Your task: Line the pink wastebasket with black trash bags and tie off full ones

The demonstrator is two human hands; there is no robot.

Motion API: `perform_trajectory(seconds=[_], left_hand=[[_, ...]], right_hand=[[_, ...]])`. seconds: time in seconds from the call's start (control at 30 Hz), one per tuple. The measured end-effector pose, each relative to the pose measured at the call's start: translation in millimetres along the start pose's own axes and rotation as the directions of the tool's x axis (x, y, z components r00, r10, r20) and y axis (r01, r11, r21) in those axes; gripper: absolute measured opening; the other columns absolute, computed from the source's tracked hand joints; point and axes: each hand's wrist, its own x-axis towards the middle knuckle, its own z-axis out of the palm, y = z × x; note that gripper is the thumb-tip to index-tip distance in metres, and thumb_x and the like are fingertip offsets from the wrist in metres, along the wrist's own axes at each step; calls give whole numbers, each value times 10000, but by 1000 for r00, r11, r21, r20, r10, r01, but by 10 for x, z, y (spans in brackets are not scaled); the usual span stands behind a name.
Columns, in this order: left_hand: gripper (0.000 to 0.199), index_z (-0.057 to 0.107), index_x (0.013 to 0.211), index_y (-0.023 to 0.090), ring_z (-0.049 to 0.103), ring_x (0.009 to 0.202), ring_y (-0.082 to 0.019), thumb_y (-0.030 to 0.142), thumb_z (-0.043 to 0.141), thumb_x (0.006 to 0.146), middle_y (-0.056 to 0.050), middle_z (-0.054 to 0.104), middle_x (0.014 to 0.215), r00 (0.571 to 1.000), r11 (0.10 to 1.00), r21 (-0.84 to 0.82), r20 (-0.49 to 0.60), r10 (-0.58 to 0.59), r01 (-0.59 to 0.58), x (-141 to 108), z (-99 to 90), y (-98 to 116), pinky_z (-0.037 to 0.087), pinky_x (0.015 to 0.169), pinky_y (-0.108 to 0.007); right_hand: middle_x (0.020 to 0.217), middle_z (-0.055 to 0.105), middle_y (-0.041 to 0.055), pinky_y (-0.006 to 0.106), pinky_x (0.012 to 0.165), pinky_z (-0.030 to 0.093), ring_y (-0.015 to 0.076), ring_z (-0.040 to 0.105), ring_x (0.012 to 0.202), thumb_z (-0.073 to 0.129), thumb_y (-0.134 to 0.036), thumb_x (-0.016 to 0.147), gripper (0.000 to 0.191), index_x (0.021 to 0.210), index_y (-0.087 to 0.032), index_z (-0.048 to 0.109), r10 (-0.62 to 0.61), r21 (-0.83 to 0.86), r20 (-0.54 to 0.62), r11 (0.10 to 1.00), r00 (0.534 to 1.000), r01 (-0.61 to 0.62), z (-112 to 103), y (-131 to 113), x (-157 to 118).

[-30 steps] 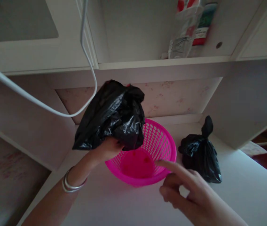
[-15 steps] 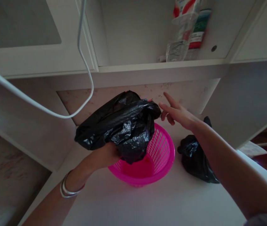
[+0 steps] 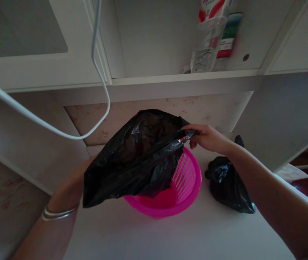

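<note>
A black plastic garbage bag [image 3: 135, 155] is spread wide at its mouth above a pink slotted wastebasket [image 3: 188, 180]. My right hand [image 3: 204, 137] pinches the bag's right edge, near a small red strip on the rim. Behind the bag's left side is my left hand [image 3: 86, 169]; its fingers are hidden by the plastic, and a silver bangle circles that wrist. The lower part of the bag hangs over the basket's opening and covers its back left rim. The basket stands upright on a white surface [image 3: 148, 238].
A second black bag [image 3: 230, 184], bunched up, lies right of the basket beneath my forearm. A white cable [image 3: 99, 124] loops down at the left. Above, a cabinet shelf [image 3: 154, 80] holds a clear plastic container [image 3: 204, 54] and a green-and-red can [image 3: 228, 36].
My right hand has closed on the bag's right edge. My left hand has moved left and behind the bag, out from over the basket. The bag's mouth has widened.
</note>
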Motion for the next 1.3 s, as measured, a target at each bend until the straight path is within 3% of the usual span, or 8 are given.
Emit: perform_trajectory(seconds=[0.23,0.47,0.67,0.83,0.93,1.03,1.17,1.3], left_hand=[[781,632,1367,211,760,918,-313,817,506,889,-163,778,1118,798,737,-411,531,-285,536,-53,-202,84,608,638,-374],[639,740,1258,252,716,867,-259,731,684,840,-72,787,976,814,865,-365,575,-82,345,-414,-55,504,578,741,-334],[286,797,963,222,742,895,-226,452,839,797,-28,823,967,872,812,-378,392,-295,445,-373,69,433,572,787,-280],[305,756,1054,190,752,732,-209,313,829,785,-50,824,900,810,620,-525,328,-486,584,-310,88,194,593,660,-276],[305,742,1072,190,767,725,-216,264,823,787,-60,825,906,787,547,-583,314,-531,601,-329,79,155,615,659,-281],[330,731,1117,210,777,721,-217,236,813,798,-53,825,908,787,509,-633,283,-548,583,-371,88,185,630,656,-282],[356,725,1133,214,784,708,-224,218,820,790,-52,823,903,788,473,-668,295,-541,574,-420,137,248,639,623,-280],[385,721,1151,216,799,773,-238,209,836,784,-63,828,984,815,430,-721,329,-477,543,-451,186,248,655,656,-289]], right_hand=[[777,767,5,273,664,544,176,719,687,525,-152,810,444,1197,-208,735,34,-397,99,918,995,9,-52,0,-83],[943,784,83,285,709,474,221,729,832,584,-287,981,213,1070,-196,755,-64,-653,331,704,941,278,387,-168,-35],[1012,797,115,319,751,507,264,753,906,607,-386,993,271,991,-194,798,1,-745,429,566,903,353,571,-160,60],[972,799,166,361,829,535,312,747,968,764,-264,864,141,916,-146,822,85,-772,514,480,853,417,705,-44,74],[1091,786,143,351,848,530,294,732,1018,670,-280,931,224,1089,-180,794,9,-736,485,544,875,403,613,-94,34],[1006,787,68,308,783,519,222,730,881,537,-283,974,276,1120,-228,763,-90,-599,311,755,946,268,429,-144,-14],[713,709,13,300,658,506,187,684,663,499,-472,965,354,866,-224,731,46,-323,70,946,996,-21,247,-87,-109],[726,733,19,307,540,489,167,633,496,647,-578,865,367,918,-216,679,207,4,-49,978,977,-207,174,15,-241]])
